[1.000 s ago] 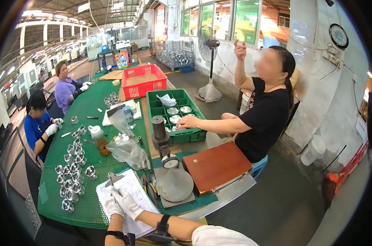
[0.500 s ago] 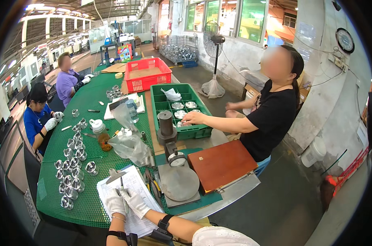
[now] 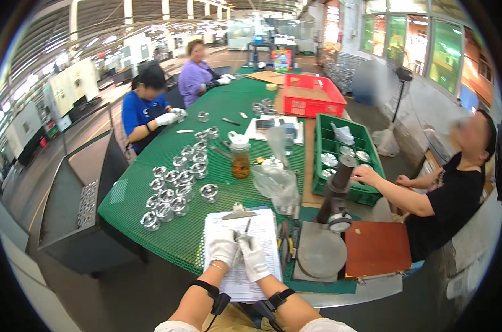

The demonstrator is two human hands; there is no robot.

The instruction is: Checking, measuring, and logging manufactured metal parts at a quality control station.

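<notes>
Both your gloved hands, left hand (image 3: 223,247) and right hand (image 3: 255,255), seem closed on a pen (image 3: 243,234) over the clipboard (image 3: 241,252); the sheet's entries are unreadable, metal parts (image 3: 173,188) wait alongside.

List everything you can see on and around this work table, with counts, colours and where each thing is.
Clipboard with paper: one, white, near table edge under both hands.
Pen: one, dark, held over the paper.
Metal ring parts: many, silver, left on the green mat.
Jar: one, amber with white lid, mid table.
Plastic bags: clear, beside the jar.
Green crate: one, right.
Red crate: one, far end.
Dial gauge stand: one, grey, right of clipboard.
Co-workers: three, seated.
Left hand, right hand: white gloves, on the pen.
</notes>
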